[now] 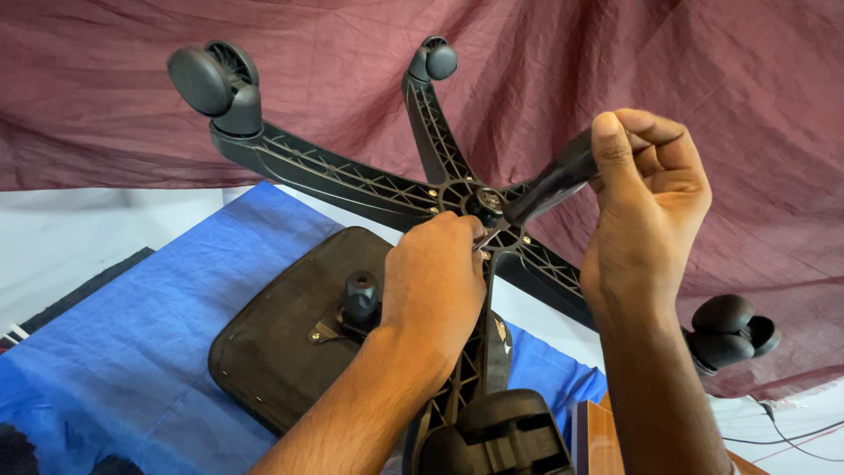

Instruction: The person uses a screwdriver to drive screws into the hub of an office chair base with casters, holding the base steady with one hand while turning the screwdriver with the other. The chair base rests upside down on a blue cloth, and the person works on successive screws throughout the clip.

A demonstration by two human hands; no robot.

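An upturned black office-chair base [352,180] with several spokes and caster wheels [215,81] stands over a dark seat cushion [286,339]. My left hand [432,280] is closed around something small and metallic at the hub [486,202]; what it is stays hidden by my fingers. My right hand [646,207] grips a black tool handle [552,183] that slants down toward the hub.
A blue tarp [132,325] covers the surface under the seat. A maroon cloth [615,62] hangs behind. More casters show at right [728,330] and bottom [497,435]. A wooden edge [598,431] and cables [782,435] lie at lower right.
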